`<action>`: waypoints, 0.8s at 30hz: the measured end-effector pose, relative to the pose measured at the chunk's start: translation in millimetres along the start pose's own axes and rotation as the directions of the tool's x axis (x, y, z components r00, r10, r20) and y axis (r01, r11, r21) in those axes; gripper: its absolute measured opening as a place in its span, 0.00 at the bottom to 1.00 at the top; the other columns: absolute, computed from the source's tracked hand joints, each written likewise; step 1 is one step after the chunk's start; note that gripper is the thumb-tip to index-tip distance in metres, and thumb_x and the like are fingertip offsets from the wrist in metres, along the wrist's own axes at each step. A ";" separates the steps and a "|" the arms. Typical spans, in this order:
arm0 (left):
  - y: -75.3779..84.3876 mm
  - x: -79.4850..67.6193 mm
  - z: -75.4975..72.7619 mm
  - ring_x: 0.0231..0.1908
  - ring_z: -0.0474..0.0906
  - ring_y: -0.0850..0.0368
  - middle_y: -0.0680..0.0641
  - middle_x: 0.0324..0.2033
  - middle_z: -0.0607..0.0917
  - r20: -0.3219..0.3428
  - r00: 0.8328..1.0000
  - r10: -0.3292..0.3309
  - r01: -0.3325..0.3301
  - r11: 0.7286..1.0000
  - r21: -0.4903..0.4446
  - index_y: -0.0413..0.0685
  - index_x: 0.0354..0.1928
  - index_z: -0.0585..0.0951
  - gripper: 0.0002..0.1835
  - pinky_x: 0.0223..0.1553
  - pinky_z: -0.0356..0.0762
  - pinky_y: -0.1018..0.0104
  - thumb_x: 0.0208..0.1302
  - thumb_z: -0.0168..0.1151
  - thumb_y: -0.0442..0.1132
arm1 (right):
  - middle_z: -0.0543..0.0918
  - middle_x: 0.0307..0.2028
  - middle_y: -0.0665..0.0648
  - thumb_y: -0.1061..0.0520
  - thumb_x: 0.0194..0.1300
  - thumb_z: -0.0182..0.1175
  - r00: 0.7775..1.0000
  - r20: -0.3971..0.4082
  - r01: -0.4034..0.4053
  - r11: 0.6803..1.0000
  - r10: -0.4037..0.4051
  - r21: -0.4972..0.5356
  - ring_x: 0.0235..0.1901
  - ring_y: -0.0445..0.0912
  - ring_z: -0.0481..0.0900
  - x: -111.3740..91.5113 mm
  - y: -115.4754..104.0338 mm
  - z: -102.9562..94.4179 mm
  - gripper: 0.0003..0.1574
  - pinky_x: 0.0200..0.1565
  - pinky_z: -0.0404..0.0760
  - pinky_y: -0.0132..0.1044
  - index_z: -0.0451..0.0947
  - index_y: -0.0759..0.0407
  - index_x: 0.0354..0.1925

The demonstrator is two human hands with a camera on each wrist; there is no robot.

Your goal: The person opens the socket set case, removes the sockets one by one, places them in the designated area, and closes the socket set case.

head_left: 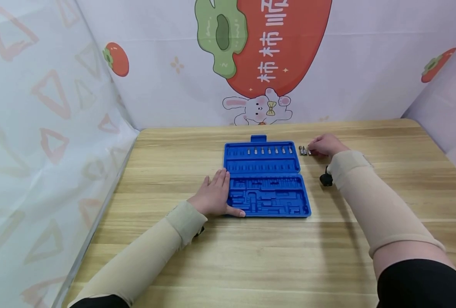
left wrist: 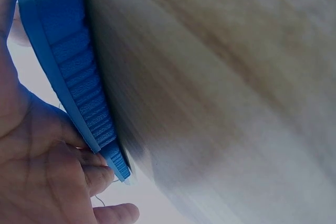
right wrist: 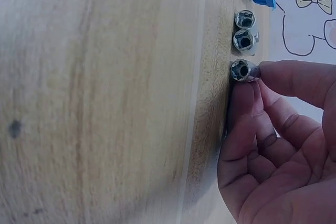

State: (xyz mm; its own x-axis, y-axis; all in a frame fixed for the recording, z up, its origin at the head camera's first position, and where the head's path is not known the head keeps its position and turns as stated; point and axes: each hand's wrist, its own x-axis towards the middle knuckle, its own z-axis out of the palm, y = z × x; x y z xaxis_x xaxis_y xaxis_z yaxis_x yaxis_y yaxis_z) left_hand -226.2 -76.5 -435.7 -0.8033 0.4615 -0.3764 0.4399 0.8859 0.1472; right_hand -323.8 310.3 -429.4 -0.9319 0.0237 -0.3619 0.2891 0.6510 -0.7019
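Observation:
An open blue tool case [head_left: 266, 174] with moulded slots lies flat on the wooden table. Along its left edge rests my left hand [head_left: 214, 194], fingers straight, thumb lying at the front rim. In the left wrist view the palm is against the case's ribbed side wall [left wrist: 79, 72]. To the right of the case, my right hand [head_left: 327, 144] pinches a small silver socket [right wrist: 241, 70] between thumb and fingers, close to the tabletop. Two more sockets [right wrist: 244, 40] stand beside it, nearer the case. Several metal pieces [head_left: 269, 150] sit in a row in the lid's upper slots.
The wooden table [head_left: 251, 261] extends around the case on all sides. Behind it hangs a printed cloth [head_left: 166, 94], with another white cloth [head_left: 51, 141] along the left side. A black wrist device [head_left: 326, 178] is under the right sleeve's cuff.

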 end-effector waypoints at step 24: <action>-0.6 1.9 -0.2 0.80 0.33 0.43 0.38 0.82 0.40 0.012 1.000 -0.002 0.002 1.000 0.006 0.37 0.82 0.42 0.72 0.76 0.36 0.41 0.53 0.62 0.81 | 0.81 0.29 0.53 0.55 0.74 0.60 1.000 -0.018 -0.018 0.997 0.016 -0.078 0.29 0.47 0.75 1.2 -4.4 3.2 0.15 0.37 0.75 0.40 0.81 0.68 0.43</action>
State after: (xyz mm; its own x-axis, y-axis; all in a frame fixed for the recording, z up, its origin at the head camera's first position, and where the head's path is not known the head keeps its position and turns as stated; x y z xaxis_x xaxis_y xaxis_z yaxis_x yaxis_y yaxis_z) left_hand -228.1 -76.1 -436.4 -0.7994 0.4593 -0.3874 0.4408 0.8864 0.1413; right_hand -325.5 305.1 -428.7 -0.9309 0.0479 -0.3622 0.2877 0.7073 -0.6457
